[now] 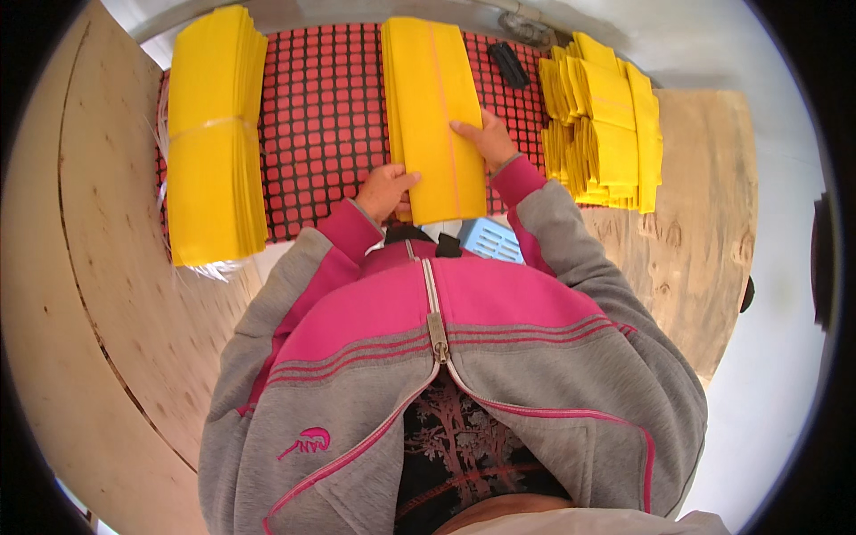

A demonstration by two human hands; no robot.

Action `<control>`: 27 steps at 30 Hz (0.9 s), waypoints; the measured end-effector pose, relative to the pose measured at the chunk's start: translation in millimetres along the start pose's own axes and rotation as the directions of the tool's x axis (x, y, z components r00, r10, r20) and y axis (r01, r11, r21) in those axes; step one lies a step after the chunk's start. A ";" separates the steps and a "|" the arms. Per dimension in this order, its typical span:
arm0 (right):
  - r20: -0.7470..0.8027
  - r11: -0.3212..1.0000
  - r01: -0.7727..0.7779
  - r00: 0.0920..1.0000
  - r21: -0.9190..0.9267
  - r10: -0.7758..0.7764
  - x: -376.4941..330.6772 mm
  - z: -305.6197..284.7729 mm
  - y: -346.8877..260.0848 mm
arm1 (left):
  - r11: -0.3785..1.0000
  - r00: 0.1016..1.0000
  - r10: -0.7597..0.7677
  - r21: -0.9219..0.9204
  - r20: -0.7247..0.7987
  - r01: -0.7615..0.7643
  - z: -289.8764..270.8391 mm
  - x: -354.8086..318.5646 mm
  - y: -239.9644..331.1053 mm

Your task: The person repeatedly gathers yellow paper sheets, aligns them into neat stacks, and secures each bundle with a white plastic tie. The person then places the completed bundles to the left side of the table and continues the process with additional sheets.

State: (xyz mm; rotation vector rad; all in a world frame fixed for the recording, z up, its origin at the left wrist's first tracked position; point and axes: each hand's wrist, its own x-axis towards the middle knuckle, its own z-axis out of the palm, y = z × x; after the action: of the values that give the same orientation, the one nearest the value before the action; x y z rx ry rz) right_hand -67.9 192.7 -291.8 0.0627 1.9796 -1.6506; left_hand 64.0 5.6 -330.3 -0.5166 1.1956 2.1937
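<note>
A long folded strip of yellow fabric (432, 116) with a pale line down it lies in front of me, over more yellow layers at its left edge. My left hand (386, 191) pinches its lower left edge, thumb on top and fingers partly hidden beneath. At its right edge, my right hand (488, 140) grips the fabric with the thumb on top. On the left lies a tall stack of folded yellow fabric (217, 169) with a clear band round its middle. Several uneven yellow bundles (606, 125) are piled on the right.
The fabric rests on a red-and-black checked cover (312, 116). A black clip-like object (508, 65) lies between strip and right pile. Bare wooden board (687, 205) extends at the right, and a wooden panel (98, 223) stands left. A light-blue plastic stool or crate (492, 239) shows below the table's front edge.
</note>
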 end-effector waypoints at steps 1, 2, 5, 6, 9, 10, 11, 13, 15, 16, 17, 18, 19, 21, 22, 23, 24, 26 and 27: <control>0.016 1.000 -0.005 1.000 0.015 0.004 2.2 -0.7 1.5 | 1.000 0.999 -0.027 0.008 0.022 0.027 -4.6 -2.4 -0.9; 0.027 0.999 -0.022 0.999 0.035 0.021 3.5 -0.7 4.1 | 0.998 0.997 -0.057 0.015 0.043 0.057 -7.1 -6.5 -4.8; 0.001 0.998 -0.057 0.998 0.013 0.057 8.0 -0.6 8.6 | 0.994 0.996 -0.087 0.068 -0.029 0.088 -12.6 -22.8 -18.4; -0.017 0.998 -0.068 0.998 0.009 0.068 8.0 -1.1 9.6 | 0.991 0.994 -0.108 0.076 -0.028 0.110 -14.6 -28.1 -22.1; -0.035 0.999 -0.045 0.998 -0.004 0.045 8.1 -0.6 11.9 | 0.982 0.982 -0.191 0.003 0.010 0.191 -19.1 -39.1 -29.6; -0.018 1.000 -0.024 1.000 0.003 0.024 8.5 -0.1 12.5 | 0.979 0.979 -0.204 -0.015 0.014 0.204 -20.8 -41.8 -31.0; -0.037 0.999 -0.052 0.998 -0.016 0.052 8.9 0.4 13.4 | 0.982 0.982 -0.190 -0.004 0.013 0.190 -22.3 -43.8 -32.1; -0.043 0.996 -0.075 0.996 -0.038 0.074 12.3 0.1 14.3 | 0.984 0.984 -0.178 0.023 -0.009 0.178 -25.0 -44.9 -33.5; 0.008 0.998 -0.058 0.998 0.038 0.058 15.1 -0.8 16.3 | 0.987 0.987 -0.156 0.045 -0.037 0.157 -27.3 -44.2 -34.9; 0.009 0.995 -0.071 0.997 0.067 0.071 16.0 -1.4 17.5 | 0.988 0.989 -0.140 0.051 -0.053 0.143 -28.0 -43.4 -35.9; 0.033 0.996 -0.063 0.998 0.062 0.061 16.6 -2.7 18.3 | 0.989 0.988 -0.132 0.063 -0.079 0.137 -28.6 -42.7 -37.2; 0.034 0.996 -0.077 0.997 0.049 0.075 17.2 -3.8 18.9 | 0.993 0.992 -0.092 0.066 -0.084 0.097 -28.8 -41.8 -38.6; 0.034 0.996 -0.085 0.996 0.037 0.084 17.6 -4.2 19.7 | 0.995 0.993 -0.059 0.077 -0.099 0.066 -28.7 -40.6 -40.0; 0.040 0.997 -0.074 0.997 0.021 0.073 17.8 -4.5 20.6 | 0.994 0.993 0.003 0.112 -0.114 0.010 -28.3 -38.0 -42.3; 0.049 0.998 -0.063 0.997 0.016 0.062 17.6 -4.2 20.9 | 0.991 0.993 0.030 0.136 -0.114 -0.014 -27.9 -36.2 -43.0; 0.041 0.999 -0.053 0.998 -0.002 0.053 17.6 -3.9 20.9 | 0.986 0.992 0.058 0.160 -0.114 -0.039 -27.3 -34.8 -44.0; 0.039 0.999 -0.040 0.998 -0.017 0.041 17.3 -3.5 21.0 | 0.980 0.991 0.082 0.187 -0.108 -0.061 -26.7 -33.6 -45.1; 0.035 0.999 -0.018 0.999 -0.046 0.019 17.1 -3.0 21.3 | 0.964 0.987 0.120 0.248 -0.103 -0.092 -26.0 -31.6 -47.2; 0.032 0.998 -0.009 0.999 -0.061 0.010 16.8 -3.2 21.7 | 0.962 0.986 0.137 0.250 -0.094 -0.110 -26.0 -30.6 -48.1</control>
State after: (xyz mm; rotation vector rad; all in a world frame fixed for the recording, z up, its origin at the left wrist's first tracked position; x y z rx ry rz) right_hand -75.2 195.8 -318.3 0.0228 2.0011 -1.5747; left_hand 120.0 -5.3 -356.2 -0.4760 1.5710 2.1016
